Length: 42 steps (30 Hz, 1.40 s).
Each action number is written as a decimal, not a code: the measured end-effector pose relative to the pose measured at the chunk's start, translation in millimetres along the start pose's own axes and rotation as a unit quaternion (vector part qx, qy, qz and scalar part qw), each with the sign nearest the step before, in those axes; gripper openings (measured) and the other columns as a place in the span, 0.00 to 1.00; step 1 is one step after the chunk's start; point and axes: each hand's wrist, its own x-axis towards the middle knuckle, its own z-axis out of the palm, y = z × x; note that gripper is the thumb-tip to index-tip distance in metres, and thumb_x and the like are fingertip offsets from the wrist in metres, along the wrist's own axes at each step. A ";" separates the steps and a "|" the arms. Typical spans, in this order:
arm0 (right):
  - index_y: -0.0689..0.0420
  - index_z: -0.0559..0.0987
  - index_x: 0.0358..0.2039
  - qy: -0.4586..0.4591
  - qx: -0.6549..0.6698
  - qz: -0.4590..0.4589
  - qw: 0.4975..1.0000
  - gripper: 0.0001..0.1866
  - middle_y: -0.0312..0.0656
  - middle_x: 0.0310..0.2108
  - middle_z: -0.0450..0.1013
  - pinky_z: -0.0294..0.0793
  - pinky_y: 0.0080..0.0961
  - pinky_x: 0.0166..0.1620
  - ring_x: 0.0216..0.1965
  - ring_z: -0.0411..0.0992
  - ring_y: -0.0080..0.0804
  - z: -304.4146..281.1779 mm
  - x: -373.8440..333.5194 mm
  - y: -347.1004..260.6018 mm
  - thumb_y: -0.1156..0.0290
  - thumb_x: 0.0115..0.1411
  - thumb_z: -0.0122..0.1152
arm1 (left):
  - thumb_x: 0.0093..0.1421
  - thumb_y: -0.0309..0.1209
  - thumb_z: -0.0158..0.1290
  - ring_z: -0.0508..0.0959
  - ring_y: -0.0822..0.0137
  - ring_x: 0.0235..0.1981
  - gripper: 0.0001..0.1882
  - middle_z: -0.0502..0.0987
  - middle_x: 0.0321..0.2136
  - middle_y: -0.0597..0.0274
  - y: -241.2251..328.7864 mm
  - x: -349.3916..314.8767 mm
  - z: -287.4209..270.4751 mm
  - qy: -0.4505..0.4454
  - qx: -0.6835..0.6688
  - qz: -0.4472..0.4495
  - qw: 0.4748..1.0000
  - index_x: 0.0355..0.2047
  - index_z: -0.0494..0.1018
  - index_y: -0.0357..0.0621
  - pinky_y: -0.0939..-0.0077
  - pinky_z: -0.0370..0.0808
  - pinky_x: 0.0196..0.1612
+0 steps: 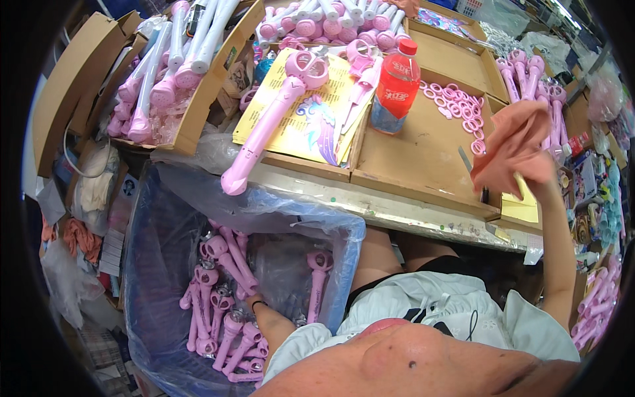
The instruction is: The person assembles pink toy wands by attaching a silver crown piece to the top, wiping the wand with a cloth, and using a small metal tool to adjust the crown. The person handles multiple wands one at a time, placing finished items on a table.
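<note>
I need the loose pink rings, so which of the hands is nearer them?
Right. The right hand, holding an orange cloth, is right of the loose pink rings; the left hand is farther off, down in the blue bin to their left.

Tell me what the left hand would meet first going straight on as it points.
Most likely the pink wand just ahead of the left hand, inside the blue bin; depth is unclear, and they may already be touching.
</note>
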 end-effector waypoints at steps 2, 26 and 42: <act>0.58 0.74 0.41 0.134 -0.118 0.078 0.981 0.10 0.37 0.36 0.75 0.71 0.22 0.41 0.37 0.74 0.26 16.5 3.5 18.1 0.69 0.61 0.52 | 0.38 0.36 0.60 0.75 0.47 0.42 0.32 0.75 0.39 0.41 -3.2 0.3 -1.7 -0.011 -0.035 0.017 0.999 0.43 0.68 0.27 0.62 0.70 0.48; 0.60 0.72 0.41 0.020 0.535 0.012 0.845 0.13 0.39 0.38 0.72 0.71 0.22 0.44 0.40 0.71 0.25 59.5 5.3 22.3 0.66 0.60 0.51 | 0.51 0.19 0.54 0.74 0.70 0.22 0.22 0.71 0.28 0.62 18.8 -437.7 -165.6 -0.037 -0.565 0.338 0.752 0.46 0.62 0.41 0.79 0.73 0.26; 0.57 0.68 0.47 0.189 0.623 0.139 0.746 0.17 0.40 0.35 0.70 0.74 0.26 0.32 0.33 0.72 0.25 97.4 -30.2 19.3 0.65 0.61 0.56 | 0.49 0.30 0.58 0.77 0.46 0.38 0.34 0.74 0.39 0.41 207.3 -573.4 -37.1 0.017 -0.164 0.758 0.631 0.56 0.60 0.37 0.65 0.74 0.38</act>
